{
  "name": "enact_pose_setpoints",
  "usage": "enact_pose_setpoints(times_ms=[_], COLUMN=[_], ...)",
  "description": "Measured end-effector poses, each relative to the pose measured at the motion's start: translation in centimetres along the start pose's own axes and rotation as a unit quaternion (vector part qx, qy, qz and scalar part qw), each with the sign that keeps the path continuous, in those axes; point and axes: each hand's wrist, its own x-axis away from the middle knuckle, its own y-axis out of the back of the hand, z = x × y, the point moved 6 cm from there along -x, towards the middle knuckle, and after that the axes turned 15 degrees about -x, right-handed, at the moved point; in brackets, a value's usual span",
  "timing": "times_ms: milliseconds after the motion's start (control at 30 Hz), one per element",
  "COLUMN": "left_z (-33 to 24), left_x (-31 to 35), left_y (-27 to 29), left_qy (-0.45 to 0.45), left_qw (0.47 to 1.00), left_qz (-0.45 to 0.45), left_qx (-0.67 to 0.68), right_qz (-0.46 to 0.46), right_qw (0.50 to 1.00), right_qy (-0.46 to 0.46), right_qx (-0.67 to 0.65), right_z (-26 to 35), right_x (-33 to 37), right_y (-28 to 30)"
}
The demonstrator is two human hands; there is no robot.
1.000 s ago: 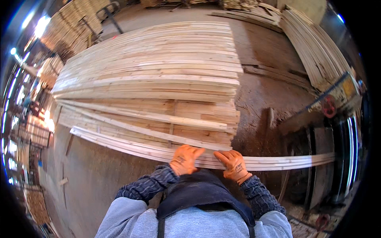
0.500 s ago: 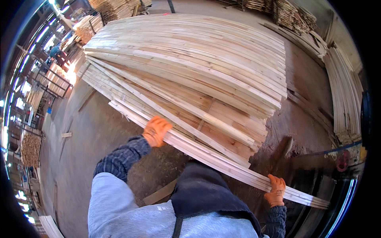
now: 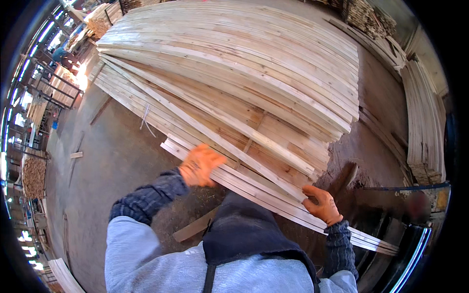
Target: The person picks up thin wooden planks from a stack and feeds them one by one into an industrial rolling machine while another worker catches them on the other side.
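Observation:
A narrow bundle of pale wooden strips [image 3: 273, 201] lies slantwise along the near edge of a big lumber stack, in front of my body. My left hand [image 3: 199, 165], in an orange glove and smeared by motion, is over the left part of that bundle; whether its fingers grip is unclear. Farther right, my right hand [image 3: 323, 205], also orange-gloved, has thumb and fingers closed at the near end of a loose wooden strip [image 3: 229, 147]. This strip runs diagonally across the lower layer of boards. The bundle passes beneath my right hand and wrist.
The large stack of boards [image 3: 234, 53] fills the middle. Another loose strip [image 3: 273, 145] lies slanted on its lower layer. More lumber [image 3: 424, 122] stands at the right, by a dark metal machine [image 3: 391, 215]. A short board [image 3: 195, 227] lies on the floor. Another person [image 3: 62, 56] is far left.
My right hand has let go of the bundle and moved up-left to the loose strip's end. The bundle's left end now sits farther right, and my left hand has shifted slightly right.

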Motion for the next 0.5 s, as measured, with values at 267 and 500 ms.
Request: enact_pose_setpoints(times_ms=[267, 500], left_z=[-0.7, -5.0], left_x=[-1.6, -7.2], left_y=[-1.3, 0.1], left_qy=[-0.03, -0.136], left_qw=[0.998, 0.961], left_qz=[-0.048, -0.035], left_qx=[0.033, 0.237], right_qz=[0.109, 0.162], right_qw=[0.994, 0.985], right_qy=[-0.004, 0.023], right_qx=[-0.021, -0.059], right_z=[1.3, 1.2], right_x=[-8.7, -23.5], right_y=[-4.8, -11.5])
